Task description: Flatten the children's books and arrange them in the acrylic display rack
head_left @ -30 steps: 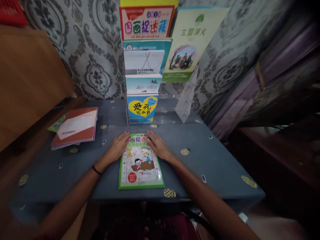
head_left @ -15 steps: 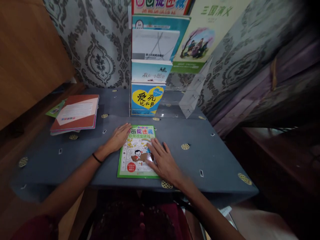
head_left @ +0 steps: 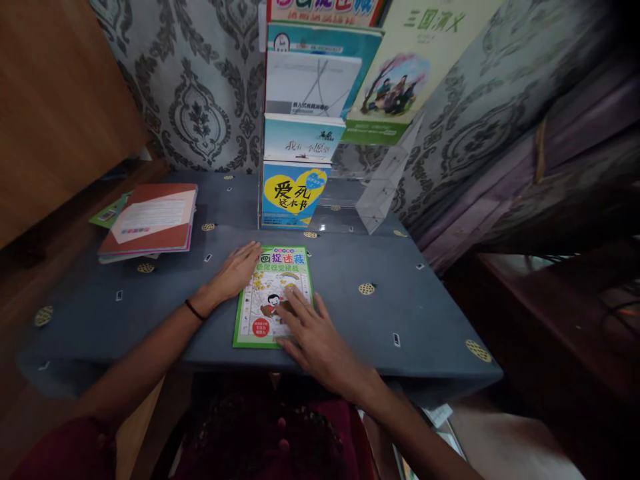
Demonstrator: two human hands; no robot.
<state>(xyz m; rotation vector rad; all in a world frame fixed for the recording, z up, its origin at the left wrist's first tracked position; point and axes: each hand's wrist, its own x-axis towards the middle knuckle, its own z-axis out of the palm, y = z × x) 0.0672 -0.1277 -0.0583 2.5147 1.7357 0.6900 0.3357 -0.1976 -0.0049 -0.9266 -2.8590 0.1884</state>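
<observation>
Book (head_left: pixel 273 283) on desk (head_left: pixel 345 313), with flattened left hand (head_left: pixel 234 275) at upper left edge, spread right hand (head_left: pixel 314 337) over lower right; possible skid from lopsided pressure.

dim light, blurred edges, right seemingly underexposed

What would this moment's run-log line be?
left hand: at upper left edge of green-bordered book | right hand: over its lower right | book: flat on table

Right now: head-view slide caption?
Green-bordered book on table, left hand at its upper corner, right hand over its cover.
</observation>
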